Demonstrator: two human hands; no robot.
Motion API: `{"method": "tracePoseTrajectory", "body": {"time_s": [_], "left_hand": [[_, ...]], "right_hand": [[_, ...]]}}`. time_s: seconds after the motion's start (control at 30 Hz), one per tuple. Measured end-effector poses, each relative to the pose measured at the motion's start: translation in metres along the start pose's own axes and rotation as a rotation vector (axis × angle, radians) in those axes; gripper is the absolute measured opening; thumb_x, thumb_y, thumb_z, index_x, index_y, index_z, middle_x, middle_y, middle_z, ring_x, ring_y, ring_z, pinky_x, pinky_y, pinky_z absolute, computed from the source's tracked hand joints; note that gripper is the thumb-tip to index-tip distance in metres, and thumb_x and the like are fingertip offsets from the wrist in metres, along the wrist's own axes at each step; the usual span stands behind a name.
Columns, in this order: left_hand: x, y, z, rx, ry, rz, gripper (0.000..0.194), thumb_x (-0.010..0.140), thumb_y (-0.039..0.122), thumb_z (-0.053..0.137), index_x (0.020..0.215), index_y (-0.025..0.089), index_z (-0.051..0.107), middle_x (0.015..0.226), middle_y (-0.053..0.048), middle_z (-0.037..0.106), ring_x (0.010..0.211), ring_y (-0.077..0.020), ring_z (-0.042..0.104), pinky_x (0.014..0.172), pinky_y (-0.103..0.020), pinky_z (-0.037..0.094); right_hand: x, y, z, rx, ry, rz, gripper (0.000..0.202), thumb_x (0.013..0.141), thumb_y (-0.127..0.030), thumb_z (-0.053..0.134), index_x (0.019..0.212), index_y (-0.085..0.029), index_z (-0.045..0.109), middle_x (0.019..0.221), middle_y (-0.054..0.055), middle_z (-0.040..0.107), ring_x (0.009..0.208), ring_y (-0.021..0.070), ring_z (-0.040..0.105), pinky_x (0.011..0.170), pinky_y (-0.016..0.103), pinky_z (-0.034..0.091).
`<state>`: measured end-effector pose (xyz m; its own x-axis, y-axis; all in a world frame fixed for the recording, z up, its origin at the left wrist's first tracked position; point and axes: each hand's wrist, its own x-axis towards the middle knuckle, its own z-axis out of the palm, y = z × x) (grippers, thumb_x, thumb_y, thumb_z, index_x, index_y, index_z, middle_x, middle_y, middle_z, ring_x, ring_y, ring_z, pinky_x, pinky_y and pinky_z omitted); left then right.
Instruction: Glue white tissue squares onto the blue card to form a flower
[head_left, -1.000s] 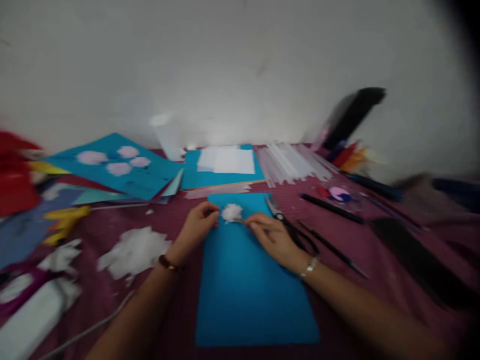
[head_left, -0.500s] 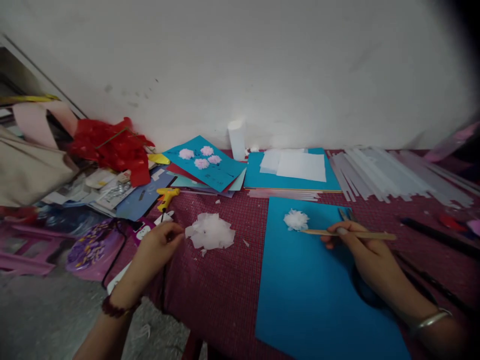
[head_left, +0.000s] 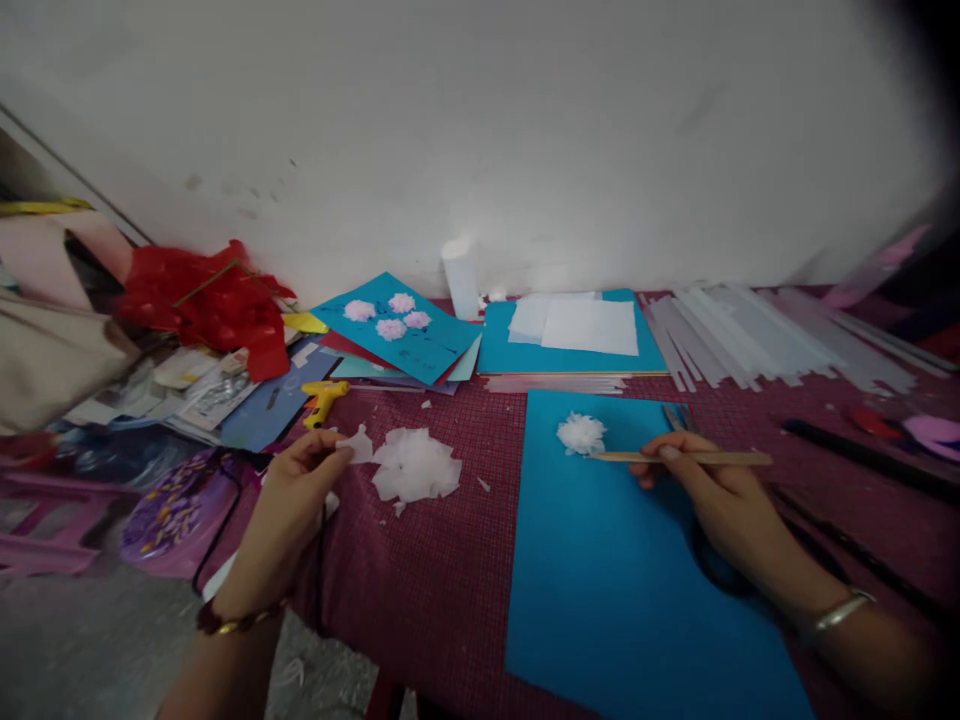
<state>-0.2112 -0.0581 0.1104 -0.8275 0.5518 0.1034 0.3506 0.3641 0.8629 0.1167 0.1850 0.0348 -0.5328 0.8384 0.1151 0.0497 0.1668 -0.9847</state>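
Between the thumb and fingers of my left hand [head_left: 300, 490] is a small piece of white tissue paper [head_left: 361, 446]. It is beside a loose pile of white tissue pieces [head_left: 417, 468] on the red cloth. My right hand [head_left: 712, 490] grips a slim wooden stick [head_left: 694, 459] whose tapered tip points left. That tip reaches the lower edge of a white paper flower [head_left: 581, 433], which sits near the top of a blue sheet [head_left: 600, 560]. Scissors [head_left: 720, 565] lie partly hidden under my right hand and wrist.
A yellow glue gun [head_left: 324, 400] lies left of the tissue pile. Behind are a blue card with pink flowers [head_left: 390, 325], white sheets [head_left: 589, 326] on blue ones, and a white roll [head_left: 460, 278]. Translucent glue sticks [head_left: 757, 335] spread at the right; red plastic [head_left: 202, 295] is at left.
My left hand now holds a tissue piece up beside the pile, where no piece showed in its fingers before. The stick stays at the flower's lower edge. The whole view has shifted slightly.
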Motion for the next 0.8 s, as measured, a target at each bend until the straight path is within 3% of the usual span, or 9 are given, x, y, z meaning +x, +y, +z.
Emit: {"method": "tracePoseTrajectory", "body": {"time_s": [0.1, 0.3, 0.37, 0.47, 0.57, 0.7, 0.8], "left_hand": [[-0.005, 0.033, 0.029, -0.271, -0.2, -0.093, 0.023, 0.06, 0.031, 0.072, 0.073, 0.021, 0.055, 0.062, 0.005, 0.055, 0.054, -0.0107, 0.047, 0.052, -0.021, 0.036], [0.002, 0.088, 0.131, -0.412, -0.441, -0.043, 0.023, 0.058, 0.027, 0.076, 0.072, 0.019, 0.06, 0.065, 0.004, 0.056, 0.059, -0.0091, 0.048, 0.055, -0.019, 0.038], [0.005, 0.094, 0.162, -0.446, -0.555, -0.041, 0.023, 0.061, 0.029, 0.076, 0.074, 0.018, 0.061, 0.068, 0.003, 0.057, 0.06, -0.0096, 0.048, 0.055, -0.02, 0.038], [0.009, 0.085, 0.195, -0.473, -0.676, -0.033, 0.019, 0.067, 0.032, 0.073, 0.075, 0.019, 0.062, 0.068, 0.003, 0.057, 0.06, -0.0101, 0.048, 0.056, -0.022, 0.039], [0.011, 0.066, 0.208, -0.534, -0.748, -0.076, 0.015, 0.068, 0.03, 0.072, 0.075, 0.02, 0.063, 0.07, 0.002, 0.057, 0.062, -0.0111, 0.049, 0.058, -0.023, 0.04], [0.015, 0.05, 0.205, -0.527, -0.865, -0.177, 0.013, 0.066, 0.026, 0.072, 0.072, 0.019, 0.063, 0.078, 0.001, 0.059, 0.067, -0.0106, 0.05, 0.062, -0.021, 0.04], [0.022, 0.046, 0.198, -0.44, -0.985, -0.104, 0.006, 0.069, 0.023, 0.068, 0.069, 0.02, 0.063, 0.079, 0.001, 0.058, 0.069, -0.0106, 0.049, 0.063, -0.021, 0.038]], "right_hand": [[-0.002, -0.003, 0.003, 0.045, -0.001, -0.005, 0.023, 0.086, -0.042, 0.054, 0.081, -0.02, 0.061, 0.07, 0.003, 0.065, 0.066, 0.0172, 0.062, 0.065, 0.031, 0.051], [0.0, -0.008, 0.003, 0.155, -0.069, 0.002, 0.021, 0.086, -0.037, 0.053, 0.076, -0.019, 0.056, 0.067, 0.001, 0.062, 0.065, 0.0156, 0.06, 0.063, 0.031, 0.049], [0.001, -0.006, 0.003, 0.154, -0.073, 0.018, 0.02, 0.087, -0.035, 0.051, 0.076, -0.019, 0.055, 0.068, 0.001, 0.062, 0.065, 0.0154, 0.06, 0.063, 0.031, 0.048], [0.001, -0.004, 0.004, 0.142, -0.07, 0.002, 0.017, 0.088, -0.03, 0.049, 0.077, -0.019, 0.055, 0.069, 0.0, 0.061, 0.067, 0.0147, 0.059, 0.063, 0.03, 0.047], [0.001, -0.005, 0.006, 0.093, -0.085, -0.038, 0.017, 0.089, -0.025, 0.048, 0.076, -0.018, 0.057, 0.073, 0.0, 0.06, 0.069, 0.0138, 0.058, 0.064, 0.029, 0.046], [0.003, -0.01, 0.008, -0.016, -0.107, -0.065, 0.018, 0.089, -0.018, 0.047, 0.077, -0.018, 0.06, 0.079, 0.001, 0.061, 0.072, 0.0127, 0.058, 0.065, 0.028, 0.046], [0.004, -0.01, 0.008, -0.068, -0.12, -0.08, 0.02, 0.091, -0.019, 0.046, 0.08, -0.017, 0.063, 0.086, 0.003, 0.063, 0.075, 0.0133, 0.058, 0.066, 0.028, 0.046]]}}
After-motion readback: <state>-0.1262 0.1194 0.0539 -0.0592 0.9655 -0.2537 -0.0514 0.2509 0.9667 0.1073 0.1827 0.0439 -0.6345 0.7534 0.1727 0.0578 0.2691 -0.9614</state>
